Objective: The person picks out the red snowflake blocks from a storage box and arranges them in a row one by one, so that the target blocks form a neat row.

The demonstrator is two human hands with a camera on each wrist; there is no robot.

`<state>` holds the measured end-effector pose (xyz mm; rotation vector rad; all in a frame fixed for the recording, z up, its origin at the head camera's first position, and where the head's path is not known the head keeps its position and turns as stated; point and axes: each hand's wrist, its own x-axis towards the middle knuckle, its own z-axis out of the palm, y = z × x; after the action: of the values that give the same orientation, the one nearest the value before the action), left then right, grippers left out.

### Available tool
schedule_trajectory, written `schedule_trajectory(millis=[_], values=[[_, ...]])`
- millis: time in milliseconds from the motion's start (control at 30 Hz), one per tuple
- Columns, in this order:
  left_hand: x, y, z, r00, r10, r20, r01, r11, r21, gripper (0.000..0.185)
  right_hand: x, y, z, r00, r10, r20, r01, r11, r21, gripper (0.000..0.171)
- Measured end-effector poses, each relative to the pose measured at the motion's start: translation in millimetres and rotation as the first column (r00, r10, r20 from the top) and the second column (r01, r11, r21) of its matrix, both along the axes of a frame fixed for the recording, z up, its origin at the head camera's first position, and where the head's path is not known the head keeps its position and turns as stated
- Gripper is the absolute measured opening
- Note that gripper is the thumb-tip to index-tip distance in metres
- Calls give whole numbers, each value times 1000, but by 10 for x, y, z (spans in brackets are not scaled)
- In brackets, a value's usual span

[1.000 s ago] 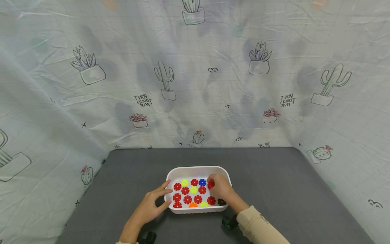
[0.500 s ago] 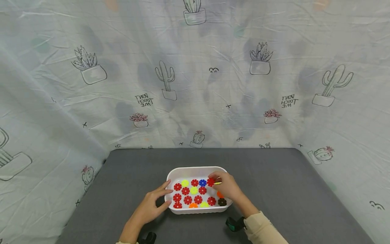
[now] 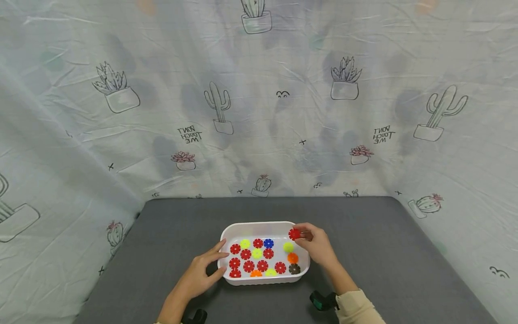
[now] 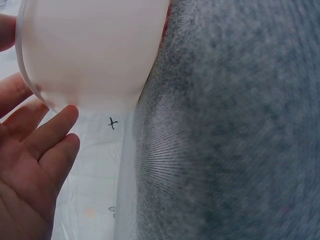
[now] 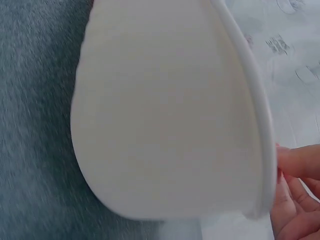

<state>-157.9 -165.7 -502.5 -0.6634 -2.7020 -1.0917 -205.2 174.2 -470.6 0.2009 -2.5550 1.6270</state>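
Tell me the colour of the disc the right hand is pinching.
Red disc, pinched by the right hand; head view shows it best.

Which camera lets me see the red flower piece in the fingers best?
The head view. There the right hand pinches the red piece over the tray's far right corner, in plain sight. The right wrist view shows only the tray's outer wall and fingertips; the left wrist view shows no piece.

I'm reading only one piece of text: the pale, wrinkled cloth backdrop printed with cacti and potted plants (image 3: 283, 135) is carrying the words "DON'T TOUCH ME", mirrored, twice in the head view, once at left of centre (image 3: 189, 134) and once at right (image 3: 383, 134). I'm finding no other labels, brands or numbers anywhere.
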Motion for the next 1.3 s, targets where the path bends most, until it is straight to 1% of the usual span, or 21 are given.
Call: schedule_trajectory(millis=[200, 333, 467, 667, 800, 967, 1133, 1300], values=[[-4, -1, 0, 1000, 4, -8, -4, 1000, -3, 34, -36, 201, 10, 998, -27, -51, 21, 993, -112, 34], [-13, -3, -5, 1000, -2, -28, 2, 1000, -2, 34, -77, 334, -24, 997, -59, -43, 50, 984, -171, 36], [-20, -7, -11, 999, -8, -48, 8, 1000, -1, 33, -125, 460, -116, 997, -78, -18, 72, 977, -203, 39], [-21, -12, -30, 998, -15, -57, 15, 1000, -1, 32, -217, 629, -296, 992, -120, 34, 125, 964, -234, 41], [-19, -16, -44, 998, -19, -57, 19, 1000, 2, 31, -285, 704, -368, 989, -138, 59, 148, 963, -226, 41], [-12, -20, -50, 998, -14, -56, 14, 1000, 1, 31, -349, 755, -409, 985, -146, 93, 159, 974, -159, 39], [-15, -25, -71, 998, -18, -61, 18, 1000, 3, 30, -430, 775, -457, 984, -150, 99, 158, 984, -80, 39], [-13, -23, -68, 999, -16, -48, 16, 1000, 8, 31, -489, 787, -509, 984, -144, 108, 146, 989, -14, 38]])
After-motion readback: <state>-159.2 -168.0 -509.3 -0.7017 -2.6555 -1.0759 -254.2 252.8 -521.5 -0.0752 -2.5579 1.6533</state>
